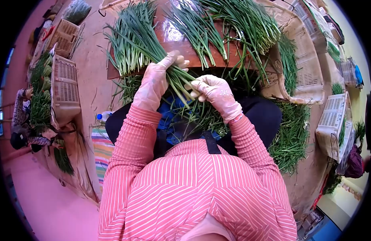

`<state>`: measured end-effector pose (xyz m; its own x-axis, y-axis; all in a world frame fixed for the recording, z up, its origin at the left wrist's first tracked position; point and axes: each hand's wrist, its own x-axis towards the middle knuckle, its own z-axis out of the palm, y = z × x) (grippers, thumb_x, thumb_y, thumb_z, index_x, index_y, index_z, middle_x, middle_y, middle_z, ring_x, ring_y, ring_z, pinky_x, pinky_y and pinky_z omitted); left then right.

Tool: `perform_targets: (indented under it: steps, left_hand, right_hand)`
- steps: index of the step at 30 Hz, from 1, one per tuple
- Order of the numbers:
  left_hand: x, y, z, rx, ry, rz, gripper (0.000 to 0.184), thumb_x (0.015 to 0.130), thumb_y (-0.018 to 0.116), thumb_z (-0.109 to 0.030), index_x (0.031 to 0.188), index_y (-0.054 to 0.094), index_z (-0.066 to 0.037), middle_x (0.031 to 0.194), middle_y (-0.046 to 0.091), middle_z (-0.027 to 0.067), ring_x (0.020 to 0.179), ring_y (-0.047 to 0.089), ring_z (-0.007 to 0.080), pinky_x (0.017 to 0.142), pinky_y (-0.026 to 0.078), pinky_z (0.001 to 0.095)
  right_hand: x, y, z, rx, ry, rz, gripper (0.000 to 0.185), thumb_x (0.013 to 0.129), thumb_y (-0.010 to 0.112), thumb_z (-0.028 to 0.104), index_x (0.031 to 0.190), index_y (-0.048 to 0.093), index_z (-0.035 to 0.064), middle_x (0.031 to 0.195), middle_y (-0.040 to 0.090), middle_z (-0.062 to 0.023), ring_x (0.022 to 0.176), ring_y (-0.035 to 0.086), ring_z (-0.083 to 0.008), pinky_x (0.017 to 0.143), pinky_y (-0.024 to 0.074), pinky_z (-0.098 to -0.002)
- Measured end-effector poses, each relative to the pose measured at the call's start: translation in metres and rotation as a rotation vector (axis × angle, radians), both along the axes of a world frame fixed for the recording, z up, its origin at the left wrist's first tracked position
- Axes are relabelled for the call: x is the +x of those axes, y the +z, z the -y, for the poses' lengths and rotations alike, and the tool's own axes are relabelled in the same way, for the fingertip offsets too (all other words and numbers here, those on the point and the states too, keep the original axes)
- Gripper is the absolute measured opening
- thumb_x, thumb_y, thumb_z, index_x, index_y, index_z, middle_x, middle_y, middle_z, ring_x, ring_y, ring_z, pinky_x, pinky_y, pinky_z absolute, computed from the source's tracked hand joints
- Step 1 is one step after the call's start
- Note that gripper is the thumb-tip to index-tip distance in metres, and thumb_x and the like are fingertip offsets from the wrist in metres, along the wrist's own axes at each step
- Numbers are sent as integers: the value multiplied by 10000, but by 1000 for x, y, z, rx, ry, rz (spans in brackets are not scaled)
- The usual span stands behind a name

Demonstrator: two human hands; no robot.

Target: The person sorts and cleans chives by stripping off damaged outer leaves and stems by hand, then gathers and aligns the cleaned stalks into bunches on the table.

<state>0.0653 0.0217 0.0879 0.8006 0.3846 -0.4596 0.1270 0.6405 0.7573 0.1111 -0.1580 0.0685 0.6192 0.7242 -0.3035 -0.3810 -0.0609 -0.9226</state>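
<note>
My left hand (pixel 154 80), in a pale rubber glove, is closed round a bunch of garlic chives (pixel 148 45). Its green leaves slant to the upper left and its pale stalk ends point down toward my lap. At those lower ends, the gloved fingers of my right hand (pixel 216 92) are pinched together on the stalks. Behind my left hand, a pile of chives (pixel 131 30) lies on the brown wooden board (pixel 169 34). A smaller bunch (pixel 198 32) and a thick heap (pixel 249 24) lie farther right on the board. Loose leaves (pixel 197 116) cover my lap.
A large plastic basket (pixel 304 76) stands at the right of the board, near a heap of greens (pixel 292 138) on the floor. A white crate (pixel 332 120) is farther right. At the left, another person (pixel 22 116) is beside a crate (pixel 67 82). A bottle (pixel 104 116) stands near my leg.
</note>
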Motion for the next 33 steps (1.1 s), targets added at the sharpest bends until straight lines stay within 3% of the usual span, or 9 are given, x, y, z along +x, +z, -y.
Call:
perform_targets:
  steps: [6, 10, 12, 16, 19, 24, 30, 31, 33]
  left_hand:
    - [-4, -8, 3, 22, -27, 0, 306, 903, 576, -157, 1139, 552, 37, 1014, 610, 142, 959, 628, 319, 840, 522, 439]
    - [-6, -8, -9, 45, 39, 22, 316, 904, 580, -178, 1146, 551, 23, 960, 616, 129, 928, 636, 302, 825, 530, 423]
    - [-5, -7, -15, 46, 56, 15, 307, 907, 576, -173, 1148, 551, 16, 937, 616, 106, 910, 637, 282, 822, 529, 411]
    - [0, -12, -12, 48, 2, 95, 278, 906, 577, -144, 1141, 546, 2, 888, 607, 69, 855, 632, 244, 799, 526, 390]
    - [7, -12, 5, -53, -28, 323, 309, 866, 636, -121, 1118, 536, 29, 819, 617, 78, 766, 637, 221, 717, 541, 355]
    - [21, 13, -5, 363, -93, 445, 301, 850, 613, -61, 1133, 537, 12, 969, 612, 103, 860, 629, 210, 780, 515, 343]
    - [50, -47, -51, 508, -251, 239, 268, 822, 635, -44, 1085, 601, -4, 1085, 571, 51, 1010, 555, 164, 908, 432, 320]
    - [47, -55, -55, 573, -285, 278, 317, 795, 689, -146, 1083, 601, -44, 1038, 599, 31, 945, 574, 152, 816, 488, 322]
    - [51, -49, -51, 579, -223, 380, 204, 824, 625, -117, 996, 586, -14, 909, 620, 86, 829, 607, 187, 783, 488, 332]
  right_hand:
    - [-5, -12, 9, -104, 25, 101, 136, 903, 576, 134, 884, 623, 8, 749, 652, -20, 602, 577, -49, 529, 437, -175]
    - [12, -41, 35, -828, 165, 672, 76, 843, 588, 89, 883, 644, 57, 829, 666, -50, 668, 619, -142, 627, 492, -281]
    - [13, -54, 50, -816, 34, 1145, 147, 802, 611, 62, 940, 657, 83, 923, 659, -77, 780, 629, -180, 714, 497, -306]
    - [16, -6, 20, -157, 75, 332, 460, 828, 687, 173, 1213, 530, -23, 1179, 587, -137, 1061, 571, -181, 924, 439, -295]
    - [14, 6, -20, -167, 215, 470, 709, 694, 785, 382, 1208, 526, -34, 1105, 622, -169, 1011, 606, -168, 834, 471, -252]
    - [36, 2, -71, -268, 74, 856, 602, 715, 752, 352, 1157, 540, 2, 952, 648, -228, 867, 647, -337, 744, 501, -386]
    - [70, -83, -124, 224, -294, 804, 171, 784, 612, 143, 948, 650, 112, 957, 661, -149, 878, 639, -292, 767, 502, -383]
    - [82, -106, -132, -291, -73, 1211, 178, 801, 526, 124, 909, 666, 139, 917, 663, -145, 853, 640, -298, 761, 501, -398]
    - [71, -96, -130, -316, -224, 1090, 212, 824, 454, 154, 887, 656, 158, 860, 657, -140, 790, 642, -312, 685, 498, -423]
